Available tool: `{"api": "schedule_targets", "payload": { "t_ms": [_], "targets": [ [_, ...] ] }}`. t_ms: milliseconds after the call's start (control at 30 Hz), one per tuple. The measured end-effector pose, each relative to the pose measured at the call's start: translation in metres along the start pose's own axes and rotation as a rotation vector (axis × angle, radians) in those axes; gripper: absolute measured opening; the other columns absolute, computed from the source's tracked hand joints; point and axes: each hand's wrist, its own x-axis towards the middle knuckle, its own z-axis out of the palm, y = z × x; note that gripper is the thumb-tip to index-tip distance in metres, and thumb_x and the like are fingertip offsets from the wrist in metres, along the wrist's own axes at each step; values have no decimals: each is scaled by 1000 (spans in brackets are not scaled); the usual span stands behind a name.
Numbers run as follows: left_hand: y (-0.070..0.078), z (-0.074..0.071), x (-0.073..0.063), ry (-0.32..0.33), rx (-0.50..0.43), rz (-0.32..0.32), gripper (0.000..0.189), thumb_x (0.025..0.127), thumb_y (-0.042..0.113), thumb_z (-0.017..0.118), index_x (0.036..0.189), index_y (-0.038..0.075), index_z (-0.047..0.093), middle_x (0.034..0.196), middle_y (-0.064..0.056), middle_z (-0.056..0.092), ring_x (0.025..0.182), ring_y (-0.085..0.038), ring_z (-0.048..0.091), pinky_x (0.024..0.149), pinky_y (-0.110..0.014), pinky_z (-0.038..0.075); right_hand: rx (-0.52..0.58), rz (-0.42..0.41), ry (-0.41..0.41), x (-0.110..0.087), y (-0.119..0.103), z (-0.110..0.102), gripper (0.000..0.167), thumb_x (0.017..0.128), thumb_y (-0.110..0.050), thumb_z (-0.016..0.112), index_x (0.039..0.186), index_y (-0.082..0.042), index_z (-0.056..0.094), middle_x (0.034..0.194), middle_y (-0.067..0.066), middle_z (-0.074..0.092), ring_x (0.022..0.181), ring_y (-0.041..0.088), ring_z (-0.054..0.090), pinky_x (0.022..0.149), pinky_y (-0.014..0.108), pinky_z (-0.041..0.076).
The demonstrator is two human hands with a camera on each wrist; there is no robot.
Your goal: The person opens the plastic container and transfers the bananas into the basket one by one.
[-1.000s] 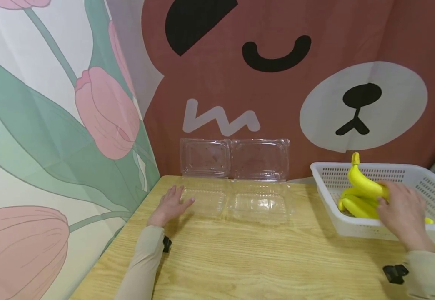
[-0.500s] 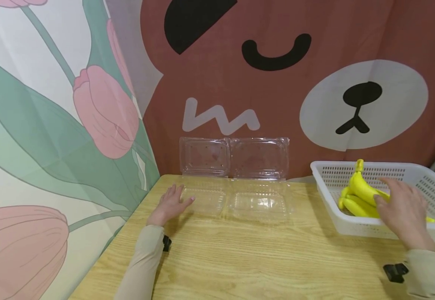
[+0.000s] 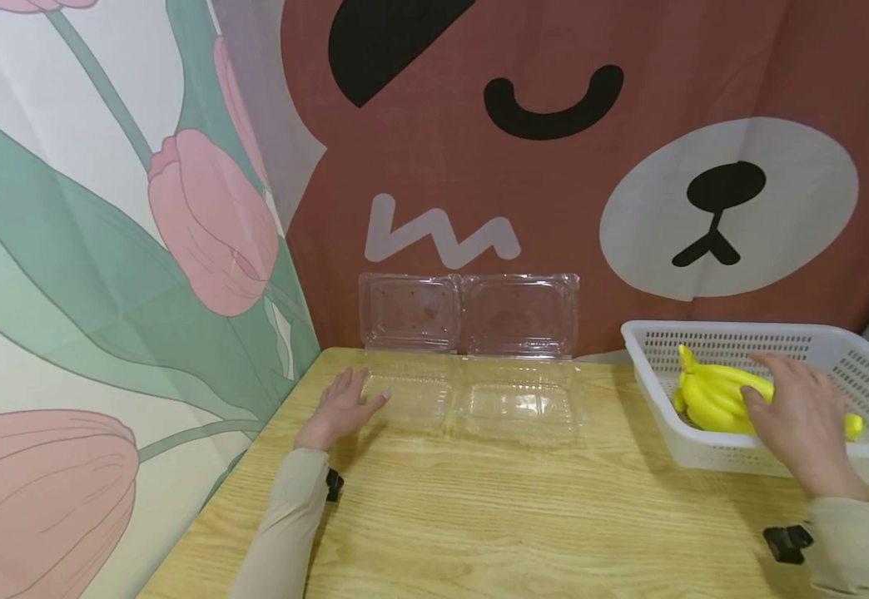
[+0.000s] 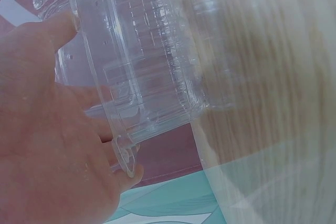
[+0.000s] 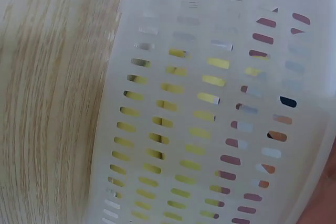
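My left hand (image 3: pixel 340 409) lies at the left side of the left clear plastic clamshell box (image 3: pixel 408 399). Its fingers are spread and fairly straight. In the left wrist view the thumb touches the rim of the clamshell box (image 4: pixel 142 56). Over the near side of the white plastic basket (image 3: pixel 655 416) hovers my right hand (image 3: pixel 805 420), its thumb and fingers apart and loosely bent. Yellow bananas (image 3: pixel 715 399) lie in the basket under it, partly hidden by that hand. The right wrist view shows yellow through the slots of the basket wall (image 5: pixel 210 129).
A second clear clamshell box (image 3: pixel 517 408) stands to the right of the first. Both lids are up, leaning near the printed curtain (image 3: pixel 479 183). All of this is on a wood-grain table (image 3: pixel 524 516).
The upper bananas have tipped down and left into the basket, and their stem end is lower. My right hand has let go of them, its fingers now apart. The left hand keeps its place.
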Motion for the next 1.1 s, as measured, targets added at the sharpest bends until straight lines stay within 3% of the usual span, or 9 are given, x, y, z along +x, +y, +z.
{"api": "schedule_targets", "payload": {
  "t_ms": [333,567,800,1100],
  "targets": [
    [0,0,1,5,0,-2,78,101,49,48,156,1,20,160,-28,6,146,-46,5,116,-60,4,5,-11,-17,0,-6,1,52,96,-5,57,143,8,38,140,38,34,125,60,25,109,70,9],
    [-2,1,2,9,7,5,77,101,48,47,155,0,20,159,-29,7,146,-46,5,116,-60,5,16,-21,-26,1,-15,0,53,96,-9,59,142,9,39,140,39,35,124,59,26,105,73,16],
    [2,-2,1,97,25,83,73,102,40,48,151,-9,25,154,-35,20,143,-50,14,114,-64,12,37,-68,-19,0,-34,-4,56,101,-23,53,142,11,37,143,38,32,130,57,24,110,69,11],
    [18,-5,6,185,136,149,63,101,31,53,145,-10,36,149,-31,34,139,-46,29,113,-59,22,87,-186,-67,-3,-68,-11,66,105,-38,41,146,12,31,149,38,24,137,57,17,110,70,8]
  ]
}}
